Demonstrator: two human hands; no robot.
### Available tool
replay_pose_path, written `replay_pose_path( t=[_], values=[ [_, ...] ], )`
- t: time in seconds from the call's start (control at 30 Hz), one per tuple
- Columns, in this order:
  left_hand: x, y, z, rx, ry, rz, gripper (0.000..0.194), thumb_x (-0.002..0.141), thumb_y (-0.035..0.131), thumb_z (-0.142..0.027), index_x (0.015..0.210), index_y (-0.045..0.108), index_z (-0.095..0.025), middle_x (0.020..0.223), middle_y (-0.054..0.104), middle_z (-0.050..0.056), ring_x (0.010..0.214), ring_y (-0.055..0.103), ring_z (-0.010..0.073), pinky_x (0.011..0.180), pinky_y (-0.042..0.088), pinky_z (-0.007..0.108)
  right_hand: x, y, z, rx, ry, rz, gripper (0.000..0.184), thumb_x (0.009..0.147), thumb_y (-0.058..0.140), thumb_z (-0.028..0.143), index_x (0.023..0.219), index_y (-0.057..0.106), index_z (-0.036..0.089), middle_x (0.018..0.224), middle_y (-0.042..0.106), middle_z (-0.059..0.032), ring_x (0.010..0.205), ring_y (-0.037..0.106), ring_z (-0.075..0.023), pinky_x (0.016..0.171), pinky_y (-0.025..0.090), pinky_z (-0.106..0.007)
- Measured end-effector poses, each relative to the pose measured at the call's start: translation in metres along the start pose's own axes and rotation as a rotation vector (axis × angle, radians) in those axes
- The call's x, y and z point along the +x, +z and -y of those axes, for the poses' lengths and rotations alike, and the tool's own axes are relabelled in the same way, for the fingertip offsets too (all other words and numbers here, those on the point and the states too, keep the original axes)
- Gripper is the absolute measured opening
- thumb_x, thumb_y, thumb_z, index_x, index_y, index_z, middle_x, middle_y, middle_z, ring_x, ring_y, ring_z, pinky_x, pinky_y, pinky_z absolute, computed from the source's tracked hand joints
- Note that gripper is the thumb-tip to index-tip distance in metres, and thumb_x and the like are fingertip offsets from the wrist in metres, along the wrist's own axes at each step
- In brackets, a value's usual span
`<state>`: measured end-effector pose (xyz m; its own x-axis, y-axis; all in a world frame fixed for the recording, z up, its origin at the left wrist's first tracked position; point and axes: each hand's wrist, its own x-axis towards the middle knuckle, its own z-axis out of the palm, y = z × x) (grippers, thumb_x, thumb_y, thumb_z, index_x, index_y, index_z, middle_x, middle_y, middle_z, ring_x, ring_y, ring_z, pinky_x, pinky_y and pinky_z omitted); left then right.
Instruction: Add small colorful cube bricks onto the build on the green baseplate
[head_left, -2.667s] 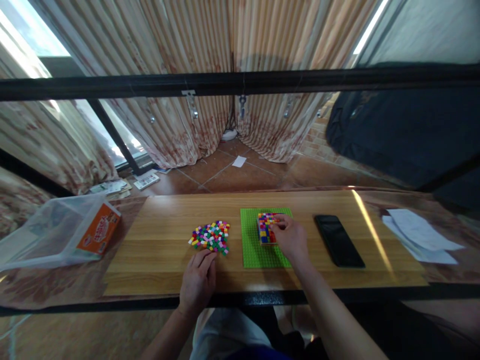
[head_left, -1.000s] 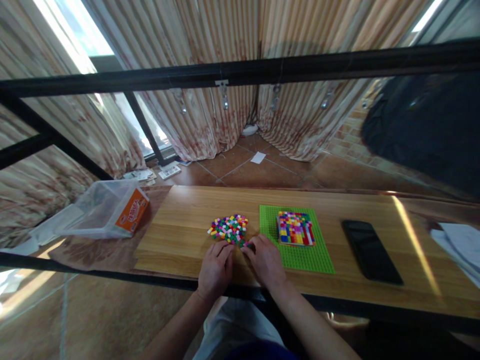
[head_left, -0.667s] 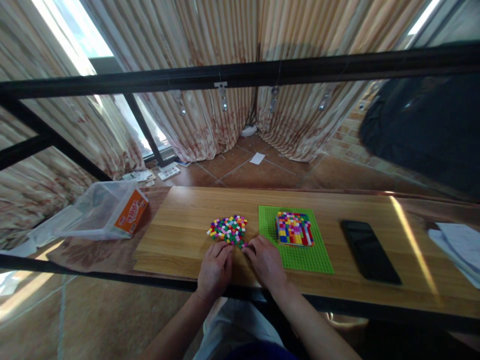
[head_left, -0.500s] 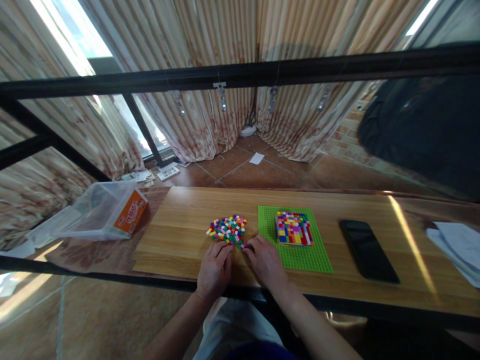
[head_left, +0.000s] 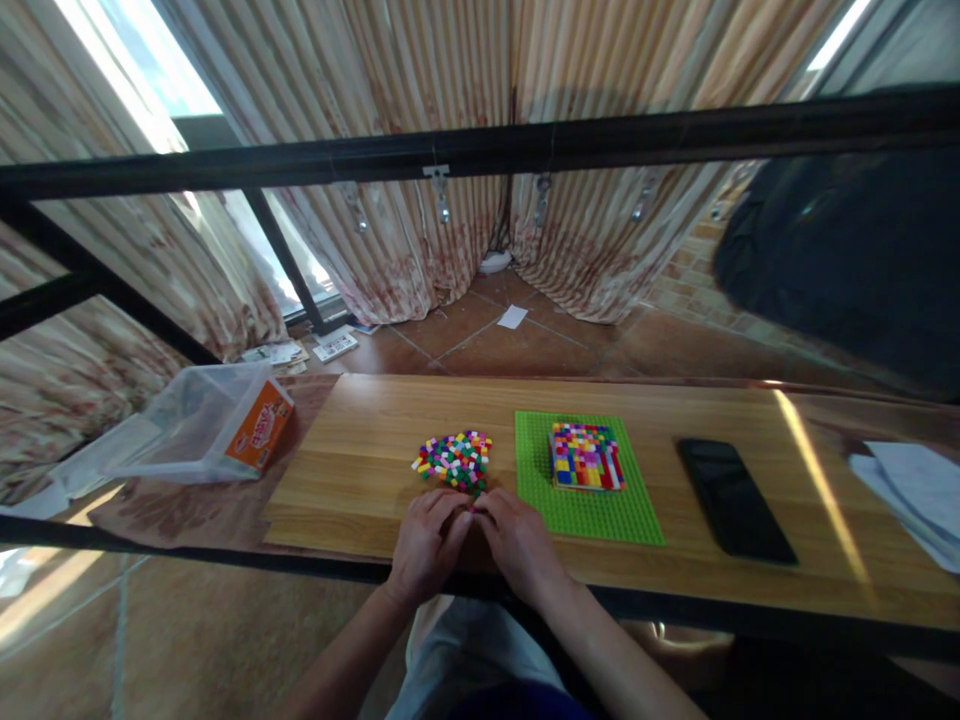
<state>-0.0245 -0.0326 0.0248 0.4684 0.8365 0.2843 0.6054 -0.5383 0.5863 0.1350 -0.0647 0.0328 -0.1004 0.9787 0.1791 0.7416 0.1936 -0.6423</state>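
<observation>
My left hand [head_left: 429,535] and my right hand [head_left: 519,540] meet at the front of the wooden board, fingertips almost touching. Between their closed fingertips shows a tiny pink toy brick [head_left: 472,509], pinched from both sides. Just beyond the fingers lies a loose pile of small multicoloured bricks [head_left: 454,457], a few green ones close to my fingertips. To the right, a green studded baseplate [head_left: 536,495] carries a square block built of coloured bricks [head_left: 587,457]. Its upper face is a patchwork of many colours.
A black phone [head_left: 736,502] lies right of the baseplate on the wooden board [head_left: 360,420]. White papers [head_left: 911,495] are at the far right. A clear plastic box [head_left: 199,425] with an orange label stands left. A black metal bar [head_left: 480,155] crosses beyond the board.
My right hand has drawn back from the pile's near edge towards my left hand, bringing the pink brick between the fingertips of both hands. The built block stays put.
</observation>
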Motion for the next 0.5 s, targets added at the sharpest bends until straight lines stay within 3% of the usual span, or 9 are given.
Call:
replay_pose_path(
  t=[0.27, 0.5],
  values=[
    [0.0009, -0.0111, -0.0013, -0.116, 0.026, 0.123, 0.023, 0.093, 0.046, -0.035, 0.092, 0.063, -0.020, 0.087, 0.065, 0.004, 0.085, 0.058, 0.0190, 0.080, 0.044, 0.034, -0.0002, 0.0010, 0.0075, 0.169, -0.014, -0.020, 0.014, 0.087, 0.054, 0.011, 0.083, 0.064, 0.020, 0.084, 0.063, -0.0031, 0.082, 0.062, -0.0152, 0.075, 0.048, -0.025],
    [0.0003, -0.0106, 0.0028, -0.161, 0.000, 0.138, 0.030, 0.095, 0.041, -0.034, 0.082, 0.063, -0.019, 0.078, 0.061, 0.003, 0.078, 0.055, 0.0171, 0.076, 0.041, 0.031, -0.0027, 0.0025, 0.0087, 0.386, 0.006, -0.058, 0.013, 0.087, 0.055, 0.016, 0.080, 0.064, 0.022, 0.076, 0.063, 0.0006, 0.077, 0.063, -0.0129, 0.099, 0.042, -0.033]
  ],
)
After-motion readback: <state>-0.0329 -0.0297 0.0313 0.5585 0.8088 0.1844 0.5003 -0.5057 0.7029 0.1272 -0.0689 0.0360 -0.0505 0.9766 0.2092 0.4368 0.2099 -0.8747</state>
